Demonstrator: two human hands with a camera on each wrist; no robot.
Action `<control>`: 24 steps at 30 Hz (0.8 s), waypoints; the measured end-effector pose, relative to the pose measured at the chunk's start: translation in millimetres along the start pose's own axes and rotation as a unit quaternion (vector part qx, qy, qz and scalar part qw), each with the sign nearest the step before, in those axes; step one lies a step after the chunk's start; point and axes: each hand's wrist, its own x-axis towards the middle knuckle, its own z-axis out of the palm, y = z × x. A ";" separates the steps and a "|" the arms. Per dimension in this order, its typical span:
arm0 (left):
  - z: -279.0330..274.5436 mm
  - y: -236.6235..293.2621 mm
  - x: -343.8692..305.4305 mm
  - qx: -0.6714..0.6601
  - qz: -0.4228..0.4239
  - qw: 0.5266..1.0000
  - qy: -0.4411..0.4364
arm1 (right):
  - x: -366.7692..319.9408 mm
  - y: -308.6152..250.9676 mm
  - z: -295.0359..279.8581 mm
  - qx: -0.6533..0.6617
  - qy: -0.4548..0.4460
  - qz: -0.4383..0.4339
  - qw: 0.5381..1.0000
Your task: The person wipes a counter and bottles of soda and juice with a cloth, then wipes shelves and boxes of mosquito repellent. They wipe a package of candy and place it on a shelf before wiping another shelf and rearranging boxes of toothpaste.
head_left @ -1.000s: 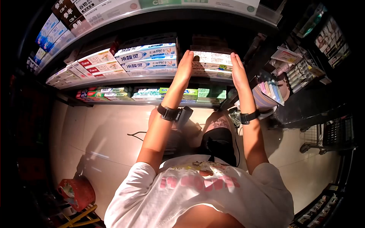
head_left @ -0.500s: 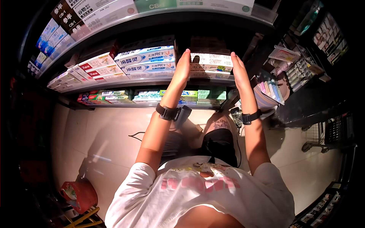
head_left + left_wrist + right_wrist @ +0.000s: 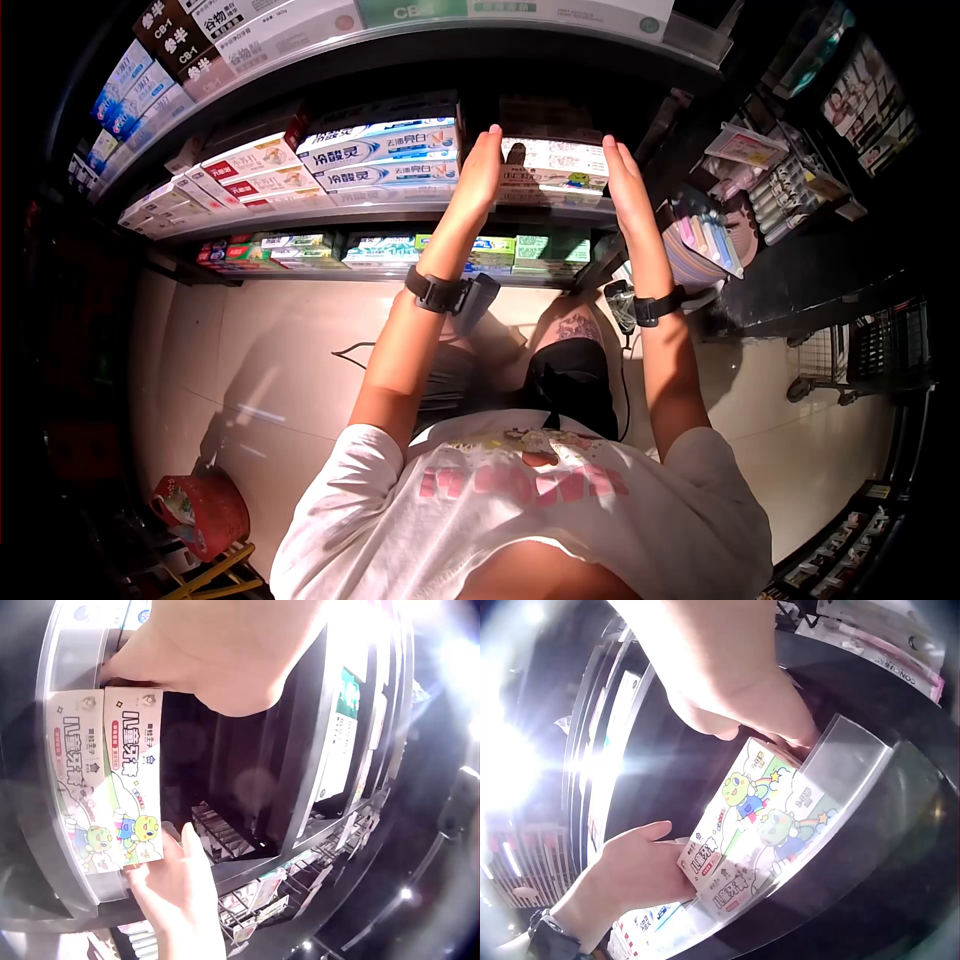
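Note:
Children's toothpaste boxes (image 3: 553, 160) stand stacked on the shelf, white with a green cartoon figure. In the left wrist view, the upper toothpaste box (image 3: 133, 772) rests on another one behind a clear shelf lip. My left hand (image 3: 482, 172) lies along the stack's left end with straight fingers. At the right end, my right hand (image 3: 628, 185) is held the same way, palm facing inward. Seen from the right wrist, the left hand (image 3: 649, 866) touches the box's near end, while the right hand's (image 3: 769, 705) fingertips reach behind the far end.
Blue-and-white toothpaste boxes (image 3: 385, 155) stand left of the left hand. Another shelf (image 3: 540, 32) of boxes overhangs from above, and more boxes (image 3: 470, 250) line the shelf below. Hanging packs (image 3: 780, 200) are on the right, with a shopping cart (image 3: 850, 355) behind.

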 end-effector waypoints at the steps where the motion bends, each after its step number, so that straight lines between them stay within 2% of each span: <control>1: 0.0 -3.5 -0.8 -0.001 0.000 1.000 0.000 | 0.2 0.1 1.6 0.000 0.002 -0.012 1.000; 2: 2.0 3.4 -6.4 0.015 0.004 1.000 0.018 | -1.8 -4.1 3.4 -0.001 0.001 -0.012 1.000; 4: 2.4 4.2 -5.9 0.027 0.011 0.999 0.038 | -3.0 -16.1 5.5 -0.192 0.043 -0.004 0.980; 5: 2.4 4.1 -3.7 0.074 0.046 0.996 0.028 | -0.9 -23.8 7.3 -0.194 0.042 -0.007 0.980; 7: 2.9 0.2 -6.6 0.164 0.125 0.978 0.027 | 2.7 -41.9 10.0 -0.358 0.040 -0.113 0.926; 8: 3.0 -1.4 -8.7 0.160 0.124 0.979 0.029 | 5.6 -58.7 12.7 -0.361 0.038 -0.114 0.925; 10: 2.0 -6.1 -12.2 0.203 0.182 0.962 -0.023 | 19.6 -93.9 23.7 -0.416 -0.148 -0.063 0.895; 11: 1.6 -11.2 -10.1 0.217 0.200 0.955 -0.012 | 31.6 -99.0 31.6 -0.466 -0.198 -0.059 0.860; 13: -0.3 -9.4 -10.7 0.210 0.189 0.959 -0.021 | 43.4 -125.2 58.4 -0.521 -0.245 0.007 0.818; 14: -1.3 -7.4 -10.8 0.206 0.178 0.962 -0.028 | 58.9 -114.2 68.1 -0.525 -0.244 0.006 0.815; 16: -3.1 -1.2 -13.4 0.193 0.160 0.967 -0.039 | 106.0 -71.0 83.9 -0.542 -0.235 -0.188 0.785; 17: -4.3 1.1 -14.1 0.186 0.140 0.971 -0.051 | 124.0 -66.2 87.7 -0.584 -0.262 -0.188 0.745; 18: -5.0 -3.1 -12.7 0.180 0.156 0.970 -0.046 | 144.2 -62.0 92.3 -0.625 -0.287 -0.189 0.700; 19: -5.8 -4.2 -11.9 0.195 0.182 0.963 -0.037 | 184.2 -12.9 77.1 -0.558 -0.254 -0.224 0.757; 20: -6.4 -5.2 -11.5 0.210 0.207 0.955 -0.025 | 166.6 -10.6 61.6 -0.178 -0.229 -0.174 0.941; 21: -6.4 -8.3 -10.9 0.211 0.230 0.950 -0.016 | 168.0 -7.8 54.6 -0.155 -0.236 -0.171 0.944; 22: -6.4 -7.4 -12.2 0.195 0.196 0.961 -0.027 | 176.7 -6.7 51.9 -0.230 -0.245 -0.179 0.925; 24: -8.2 3.6 -17.0 0.170 0.135 0.975 -0.053 | 186.3 -10.7 52.8 -0.429 -0.263 -0.191 0.843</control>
